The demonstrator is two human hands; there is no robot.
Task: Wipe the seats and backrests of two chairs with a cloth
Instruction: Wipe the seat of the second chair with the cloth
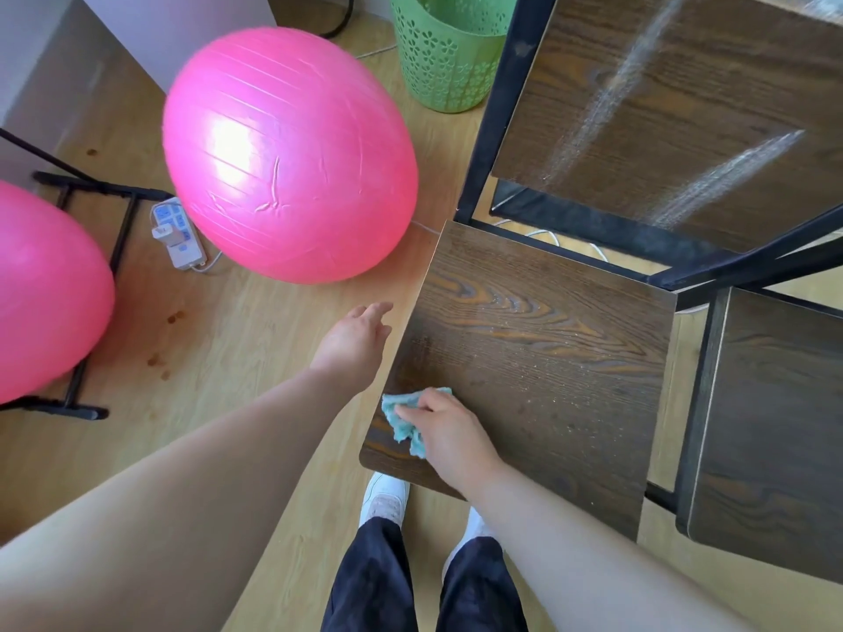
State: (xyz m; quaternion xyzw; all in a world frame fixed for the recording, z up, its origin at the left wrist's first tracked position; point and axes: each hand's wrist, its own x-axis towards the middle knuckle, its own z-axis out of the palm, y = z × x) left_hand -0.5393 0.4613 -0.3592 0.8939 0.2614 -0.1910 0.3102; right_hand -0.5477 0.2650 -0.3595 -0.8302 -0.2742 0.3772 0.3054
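Right hand (pixel 449 431), fingers pinching teal cloth (pixel 401 421), at near-left corner of chair seat (pixel 547 358); unwiped seat extends away rightward. Left hand (pixel 353 342) spread, idle beside.

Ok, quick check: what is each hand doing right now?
Left hand: open, holding nothing, hovering beside the chair seat.
Right hand: closed on the cloth, pressing it on the seat.
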